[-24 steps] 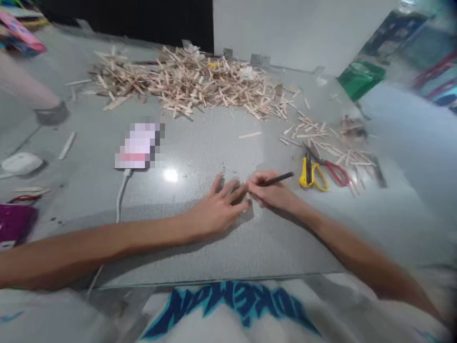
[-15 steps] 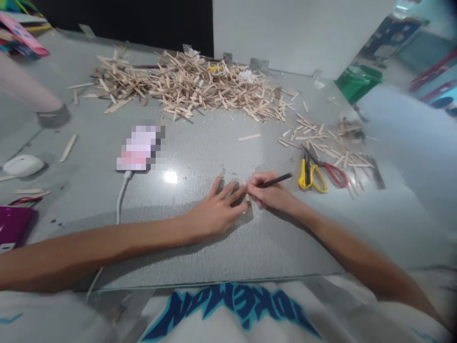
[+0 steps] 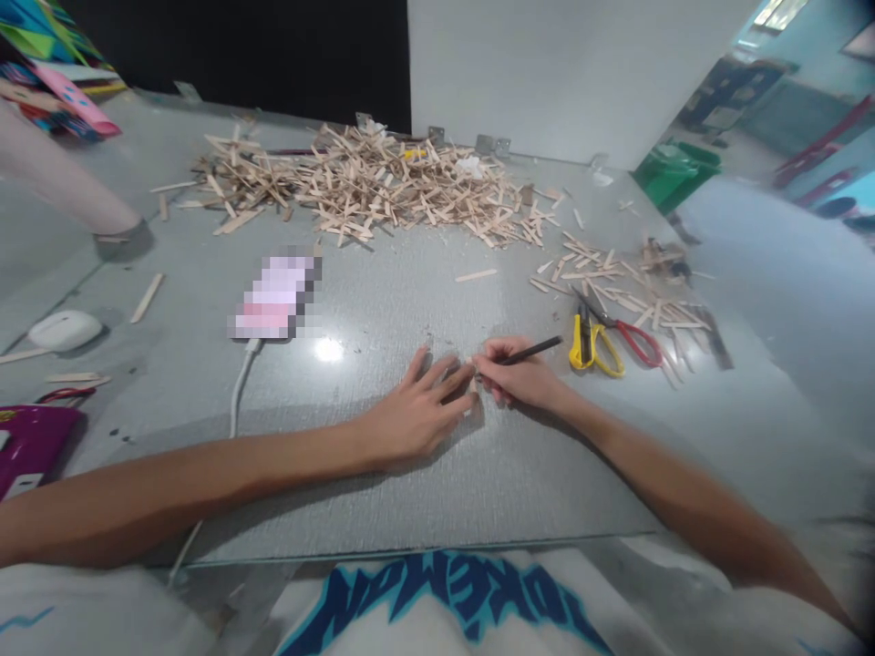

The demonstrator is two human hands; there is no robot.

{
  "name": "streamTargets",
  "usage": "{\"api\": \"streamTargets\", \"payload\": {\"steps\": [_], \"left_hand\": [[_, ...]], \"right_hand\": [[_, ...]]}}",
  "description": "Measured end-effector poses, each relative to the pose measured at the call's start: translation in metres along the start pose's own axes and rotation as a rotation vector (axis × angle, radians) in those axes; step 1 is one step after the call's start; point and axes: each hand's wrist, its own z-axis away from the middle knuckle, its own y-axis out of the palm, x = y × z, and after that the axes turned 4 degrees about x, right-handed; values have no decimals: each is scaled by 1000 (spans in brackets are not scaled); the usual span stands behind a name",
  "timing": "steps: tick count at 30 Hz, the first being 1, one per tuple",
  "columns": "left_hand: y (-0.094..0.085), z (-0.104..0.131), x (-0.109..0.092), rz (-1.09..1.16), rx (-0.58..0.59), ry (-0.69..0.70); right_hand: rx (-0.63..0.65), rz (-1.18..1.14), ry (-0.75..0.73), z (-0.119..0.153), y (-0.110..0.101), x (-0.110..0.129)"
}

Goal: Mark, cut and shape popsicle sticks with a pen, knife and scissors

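Observation:
My left hand (image 3: 420,410) lies on the glass-topped table with its fingers spread, pressing at a small wooden stick piece (image 3: 473,386) that shows only in part by the fingertips. Just to the right, my right hand (image 3: 523,375) grips a slim black pencil (image 3: 533,350), its back end pointing up to the right. The pencil's tip is hidden by the fingers, close to the left fingertips. Yellow-handled cutters (image 3: 581,342) and red-handled scissors (image 3: 639,343) lie to the right of this hand.
A large heap of wooden stick pieces (image 3: 383,182) lies along the back, and a smaller scatter (image 3: 615,278) at right. One stick (image 3: 477,275) lies alone. A phone (image 3: 277,296) on a white cable (image 3: 236,401), a white case (image 3: 65,330) and a purple object (image 3: 41,442) are at left.
The camera view has tilted up slightly, so things on the table appear lower and a little shifted. Both hands keep nearly the same pose, the right still on the pencil.

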Motion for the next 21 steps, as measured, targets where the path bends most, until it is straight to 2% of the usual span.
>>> {"api": "streamTargets", "payload": {"steps": [10,21], "left_hand": [[-1,0,0,44,-21,-31],[-3,-1,2,65,13,-11]], "right_hand": [[20,-49,-27,5,-2,3],[-22,42,-42,0,3,0]]}}
